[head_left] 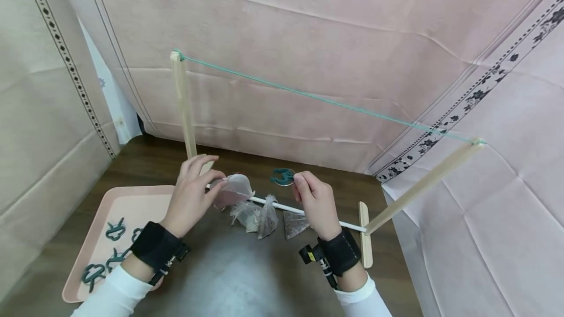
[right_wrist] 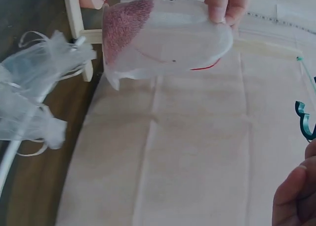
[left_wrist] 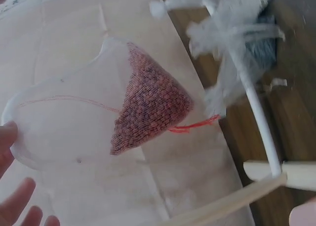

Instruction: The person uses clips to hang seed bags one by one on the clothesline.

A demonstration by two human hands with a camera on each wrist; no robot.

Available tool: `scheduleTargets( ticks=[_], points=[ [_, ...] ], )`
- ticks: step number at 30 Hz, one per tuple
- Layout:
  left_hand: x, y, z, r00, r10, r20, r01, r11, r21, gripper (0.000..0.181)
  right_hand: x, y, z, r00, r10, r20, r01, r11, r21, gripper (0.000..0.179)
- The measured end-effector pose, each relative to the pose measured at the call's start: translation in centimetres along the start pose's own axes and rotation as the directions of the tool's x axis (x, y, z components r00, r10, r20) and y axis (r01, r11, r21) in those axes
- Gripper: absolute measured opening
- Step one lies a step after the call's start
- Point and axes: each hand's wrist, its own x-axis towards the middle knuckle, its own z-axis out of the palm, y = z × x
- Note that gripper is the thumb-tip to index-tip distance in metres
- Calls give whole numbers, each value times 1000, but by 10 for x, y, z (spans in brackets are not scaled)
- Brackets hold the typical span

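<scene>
Pink cloth [head_left: 286,33] backs the wooden counter [head_left: 143,163]; left hand [head_left: 190,197] pinches one mesh pouch [head_left: 236,188], right hand [head_left: 316,205] one teal clip [head_left: 282,178].

Mesh bag [left_wrist: 153,98] (sheer), smooth plastic clip [head_left: 285,176], wooden post [head_left: 184,106]

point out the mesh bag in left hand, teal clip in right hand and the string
Mesh bag [left_wrist: 145,107]: left wrist view, on its filled part
Teal clip [head_left: 283,177]: head view, on its middle
String [head_left: 326,99]: head view, about midway along its span
</scene>
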Motion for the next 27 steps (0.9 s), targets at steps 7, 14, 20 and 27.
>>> scheduleTargets(
  ticks=[7, 14, 20, 27],
  points=[
    [18, -12, -19, 994, 69, -91, -64, 997, 53, 10, 29, -17, 5, 990, -138, 38, 141, 983, -114, 26],
    [40, -25, -42, 978, 111, -179, -96, 991, 92, 11, 48, -27, 14, 961, -258, 98, 273, 943, -192, 28],
    [63, -25, -67, 963, 126, -238, -103, 989, 108, 12, 62, -31, 14, 963, -248, 109, 265, 943, -200, 30],
    [93, -22, -89, 952, 198, -235, -169, 976, 138, 13, 81, -39, 10, 945, -310, 108, 327, 917, -229, 31]
  ],
)
